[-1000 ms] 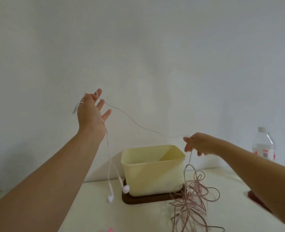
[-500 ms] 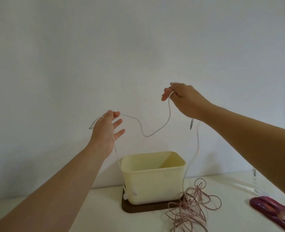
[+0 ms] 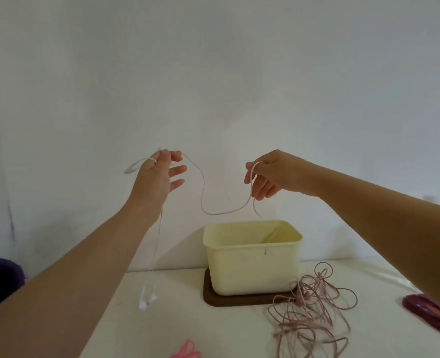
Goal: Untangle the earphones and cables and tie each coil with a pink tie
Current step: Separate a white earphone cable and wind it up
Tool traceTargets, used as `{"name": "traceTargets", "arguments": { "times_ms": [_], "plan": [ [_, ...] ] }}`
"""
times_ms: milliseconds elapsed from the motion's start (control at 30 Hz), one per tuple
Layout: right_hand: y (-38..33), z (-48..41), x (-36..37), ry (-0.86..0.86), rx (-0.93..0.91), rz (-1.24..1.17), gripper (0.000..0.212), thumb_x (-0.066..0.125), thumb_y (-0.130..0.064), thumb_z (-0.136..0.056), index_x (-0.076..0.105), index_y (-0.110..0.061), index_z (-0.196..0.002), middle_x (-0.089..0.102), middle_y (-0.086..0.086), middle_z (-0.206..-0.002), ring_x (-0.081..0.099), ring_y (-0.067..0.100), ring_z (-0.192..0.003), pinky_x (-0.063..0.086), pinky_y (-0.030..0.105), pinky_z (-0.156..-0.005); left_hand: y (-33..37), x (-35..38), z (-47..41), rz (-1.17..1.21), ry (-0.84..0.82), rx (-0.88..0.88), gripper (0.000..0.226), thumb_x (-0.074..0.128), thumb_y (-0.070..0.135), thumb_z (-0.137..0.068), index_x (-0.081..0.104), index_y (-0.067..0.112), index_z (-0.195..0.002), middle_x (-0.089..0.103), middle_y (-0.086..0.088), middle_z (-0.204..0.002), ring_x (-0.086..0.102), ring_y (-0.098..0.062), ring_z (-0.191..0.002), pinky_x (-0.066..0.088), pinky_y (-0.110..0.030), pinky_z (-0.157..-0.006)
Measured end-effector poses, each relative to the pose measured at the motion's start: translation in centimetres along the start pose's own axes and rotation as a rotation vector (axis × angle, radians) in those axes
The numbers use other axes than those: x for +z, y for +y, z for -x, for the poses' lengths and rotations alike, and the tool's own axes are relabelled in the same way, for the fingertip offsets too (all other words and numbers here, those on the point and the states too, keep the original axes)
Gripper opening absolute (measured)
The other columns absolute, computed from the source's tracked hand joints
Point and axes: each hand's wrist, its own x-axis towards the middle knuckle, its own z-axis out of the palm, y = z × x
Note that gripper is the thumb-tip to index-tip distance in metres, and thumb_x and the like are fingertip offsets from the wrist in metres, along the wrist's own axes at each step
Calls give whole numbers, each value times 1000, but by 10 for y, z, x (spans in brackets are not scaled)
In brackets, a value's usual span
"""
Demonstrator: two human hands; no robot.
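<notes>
Your left hand (image 3: 159,177) is pinching the white earphones (image 3: 143,303) up high, the cord looped over a finger so the buds are hanging free above the tabletop (image 3: 162,332). Your right hand (image 3: 270,174) is gripping the same cord further along, letting slack sag between, likely for coiling. The pink cable (image 3: 309,311) is lying tangled on the tabletop.

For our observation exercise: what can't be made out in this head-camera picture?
Head view:
Bright pink ties: cut off by bottom edge.
Dark red flat object: half hidden behind right forearm.
Thin white earphone cable: too faint against wall to trace inside left hand grip.
</notes>
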Motion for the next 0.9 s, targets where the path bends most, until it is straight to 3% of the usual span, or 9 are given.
{"name": "traceTargets", "arguments": {
  "times_ms": [167, 333, 433, 533, 600, 700, 767, 833, 900],
  "plan": [
    [6, -7, 37, -181, 130, -179, 28, 43, -18, -98, 64, 0, -98, 70, 15, -85, 68, 26, -77, 55, 35, -78, -10, -40, 8, -126, -148, -226, 33, 34, 26, -103, 57, 16, -82, 59, -4, -112, 63, -22, -93, 48, -40, -91],
    [23, -17, 77, -244, 248, -265, 28, 42, -20, -100, 64, -3, -95, 70, 11, -83, 67, 25, -77, 56, 33, -72, -32, -89, 23, -589, -417, -541, 37, 32, 36, -102, 58, 11, -106, 69, -9, -102, 69, -22, -74, 49, -35, -80],
    [36, -23, 99, -227, 302, -275, 25, 42, -16, -98, 63, -3, -92, 68, 11, -83, 66, 24, -75, 54, 36, -76, -44, -106, 28, -796, -466, -640, 41, 31, 36, -102, 60, 7, -105, 66, -6, -82, 61, -14, -53, 50, -32, -73],
    [45, -23, 117, -260, 352, -231, 20, 44, -12, -97, 62, -3, -102, 67, 11, -89, 64, 24, -79, 55, 38, -78, -50, -116, 26, -795, -434, -595, 38, 36, 33, -102, 63, 7, -94, 43, 2, -63, 38, -10, -47, 47, -27, -62],
    [45, -23, 125, -343, 373, -128, 22, 45, -10, -96, 58, -6, -114, 63, 9, -100, 64, 23, -84, 56, 36, -77, -48, -119, 25, -709, -425, -528, 33, 39, 31, -101, 62, 9, -93, 35, 6, -57, 31, -8, -46, 39, -23, -56],
    [34, -22, 129, -477, 300, 298, 37, 53, -15, -94, 50, -18, -130, 55, 3, -125, 61, 20, -102, 55, 32, -84, -38, -116, 25, -590, -427, -446, 26, 44, 30, -99, 62, 11, -96, 32, 8, -58, 29, -7, -47, 35, -22, -55],
    [20, -20, 130, -435, 123, 538, 46, 60, -25, -91, 47, -21, -135, 49, 0, -135, 53, 19, -116, 46, 28, -94, -30, -110, 26, -535, -448, -395, 27, 45, 34, -97, 62, 13, -96, 29, 7, -60, 27, -8, -49, 35, -23, -59],
    [4, -18, 135, -357, -60, 475, 56, 65, -35, -87, 43, -23, -138, 48, -3, -137, 49, 14, -118, 37, 24, -94, -21, -103, 27, -481, -478, -350, 31, 46, 40, -93, 62, 14, -94, 28, 8, -59, 25, -9, -51, 35, -24, -60],
    [-11, -18, 140, -358, -123, 125, 66, 68, -39, -84, 38, -26, -141, 46, -4, -139, 48, 9, -118, 37, 24, -95, -11, -96, 28, -431, -522, -309, 36, 48, 47, -85, 62, 14, -92, 27, 9, -57, 24, -9, -50, 37, -23, -59]
  ]
}}
